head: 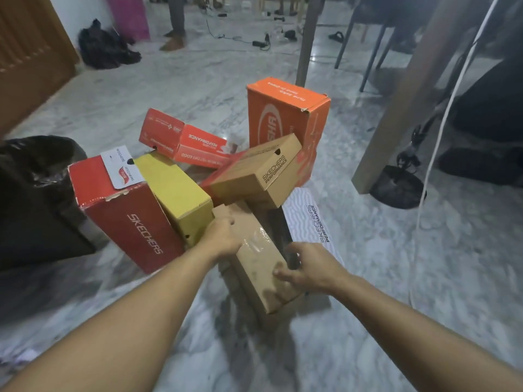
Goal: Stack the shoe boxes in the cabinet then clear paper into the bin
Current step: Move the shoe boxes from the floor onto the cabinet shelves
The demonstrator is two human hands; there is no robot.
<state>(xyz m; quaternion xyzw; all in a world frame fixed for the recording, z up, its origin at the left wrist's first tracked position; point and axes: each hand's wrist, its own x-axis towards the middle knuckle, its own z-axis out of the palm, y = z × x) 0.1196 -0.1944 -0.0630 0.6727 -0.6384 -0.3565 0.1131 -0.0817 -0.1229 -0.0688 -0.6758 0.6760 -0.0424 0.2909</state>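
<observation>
Hands on a plain brown box (pixel 261 267) at centre frame, low on the marble floor (pixel 368 250). Box is unprinted kraft card, scuffed, with a strip of glossy clear tape across its top; it sits tilted, long axis running from 11 o'clock to 5 o'clock. Left hand (pixel 223 236) grips its far-left edge, fingers curled over the rim. Right hand (pixel 307 268) holds the near-right side, thumb laid on the top face, other fingers wrapped down the side.

Pile of shoe boxes around it:
- 10 o'clock: red Skechers box (pixel 124 210), white label on its end, leaning.
- Just beside that, touching: yellow box (pixel 175 193), unprinted.
- 12 o'clock: brown Skechers Performance box (pixel 260 171), tilted, resting over the held box's far end.
- Behind, at 11 o'clock: red-orange Performance box (pixel 184 140), lying askew.
- 1 o'clock: tall orange box (pixel 285 114) standing on end, corner torn.
- 3 o'clock: white patterned Skechers lid (pixel 308 222), flat on floor.

Black-lined bin (pixel 36 176) at 9 o'clock, near the red box.
</observation>
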